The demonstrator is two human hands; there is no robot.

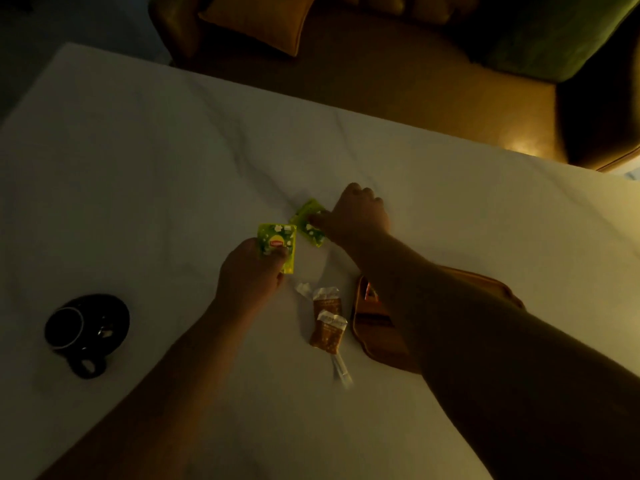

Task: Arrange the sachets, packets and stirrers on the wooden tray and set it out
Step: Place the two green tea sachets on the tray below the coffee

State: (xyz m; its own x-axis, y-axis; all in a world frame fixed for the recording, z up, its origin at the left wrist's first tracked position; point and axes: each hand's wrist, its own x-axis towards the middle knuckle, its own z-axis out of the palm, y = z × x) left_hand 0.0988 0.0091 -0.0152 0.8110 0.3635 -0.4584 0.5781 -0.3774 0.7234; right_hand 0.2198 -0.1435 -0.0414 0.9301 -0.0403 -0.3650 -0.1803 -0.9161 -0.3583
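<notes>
Status: early. The left hand [251, 271] grips one green tea sachet [277, 244]; the right hand [356, 214] pinches a second [309, 221] on the desk [138, 168]. Two brown packets [327, 318] and stirrers [341, 370] lie beside the wooden tray [372, 327], unloaded.

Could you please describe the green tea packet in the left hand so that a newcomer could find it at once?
On the white table, look just left of the wooden tray, beyond the two brown sachets. The left hand pinches a green tea packet. Unlike the other green packet under the right hand, it shows a red-and-yellow logo.
</notes>
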